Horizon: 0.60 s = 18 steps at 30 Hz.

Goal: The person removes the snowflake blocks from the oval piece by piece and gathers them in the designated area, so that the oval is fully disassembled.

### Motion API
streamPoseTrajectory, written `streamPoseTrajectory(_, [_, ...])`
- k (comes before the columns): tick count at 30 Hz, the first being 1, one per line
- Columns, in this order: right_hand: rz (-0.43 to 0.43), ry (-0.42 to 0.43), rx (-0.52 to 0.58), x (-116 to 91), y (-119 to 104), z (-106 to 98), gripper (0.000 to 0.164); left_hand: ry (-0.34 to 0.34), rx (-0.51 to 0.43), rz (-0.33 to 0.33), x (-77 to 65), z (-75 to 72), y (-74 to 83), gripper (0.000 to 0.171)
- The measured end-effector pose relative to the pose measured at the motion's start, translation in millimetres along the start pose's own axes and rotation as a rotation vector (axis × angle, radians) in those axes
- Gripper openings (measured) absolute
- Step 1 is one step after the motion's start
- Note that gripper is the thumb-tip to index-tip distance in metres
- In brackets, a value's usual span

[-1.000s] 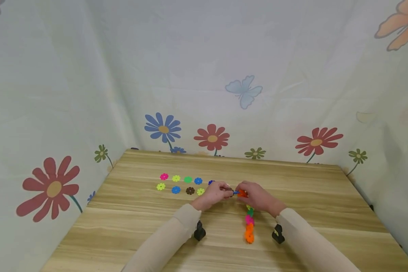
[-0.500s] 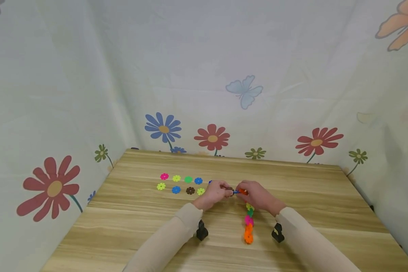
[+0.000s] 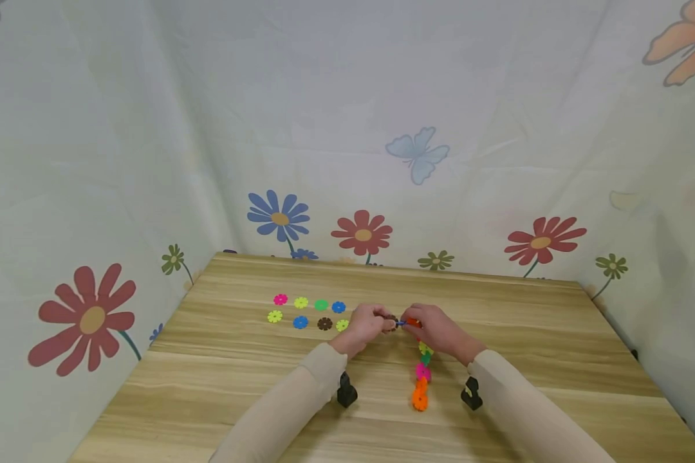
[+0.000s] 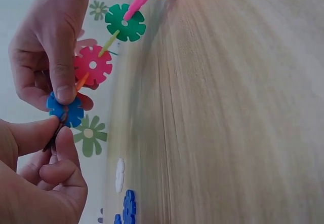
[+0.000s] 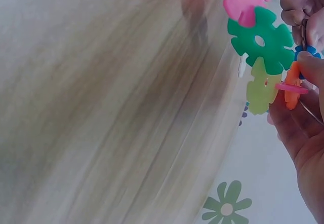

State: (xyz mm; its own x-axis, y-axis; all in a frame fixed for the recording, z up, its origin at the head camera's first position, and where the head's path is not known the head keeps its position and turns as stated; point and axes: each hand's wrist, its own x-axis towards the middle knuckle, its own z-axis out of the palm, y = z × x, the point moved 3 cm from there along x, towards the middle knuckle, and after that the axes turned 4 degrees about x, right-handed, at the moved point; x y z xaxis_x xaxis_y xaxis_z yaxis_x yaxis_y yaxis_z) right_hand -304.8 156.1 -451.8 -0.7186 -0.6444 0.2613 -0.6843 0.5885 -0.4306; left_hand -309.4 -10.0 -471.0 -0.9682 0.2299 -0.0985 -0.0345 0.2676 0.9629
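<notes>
My left hand [image 3: 367, 328] pinches a brown notched flower disc [image 4: 53, 139] between thumb and fingers. My right hand [image 3: 437, 331] grips a blue flower disc [image 4: 72, 113], the end piece of a chain of interlocked discs. The brown disc's edge meets the blue disc's edge, and the fingertips partly cover the joint. From the right hand the chain runs through a red-pink disc [image 4: 93, 65], a yellow-green disc [image 5: 261, 89], a green disc [image 5: 260, 40] and a pink disc [image 3: 423, 372] to orange discs [image 3: 419, 400] at the end nearest me.
Several loose flower discs lie in two rows left of the hands, among them a pink disc [image 3: 280, 299], a green disc [image 3: 321, 305] and a brown disc [image 3: 324, 323]. A white disc [image 4: 120, 175] lies near the left hand. A flowered cloth [image 3: 347, 128] stands behind the wooden table [image 3: 237, 386].
Both hands stay close together with the brown and blue discs between them. The hanging chain's near end has swung slightly to the left.
</notes>
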Motion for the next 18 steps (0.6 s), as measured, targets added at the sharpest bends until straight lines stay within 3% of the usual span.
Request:
streamPoseTrajectory(13, [0.003, 0.021, -0.010, 1, 0, 1, 0.006, 0.054, 0.005, -0.078, 2.3, -5.1, -5.2, 0.006])
streamPoseTrajectory(18, [0.018, 0.021, -0.012, 0, 0, 1, 0.006, 0.028, 0.005, -0.056, 4.9, -11.4, -6.9, 0.008])
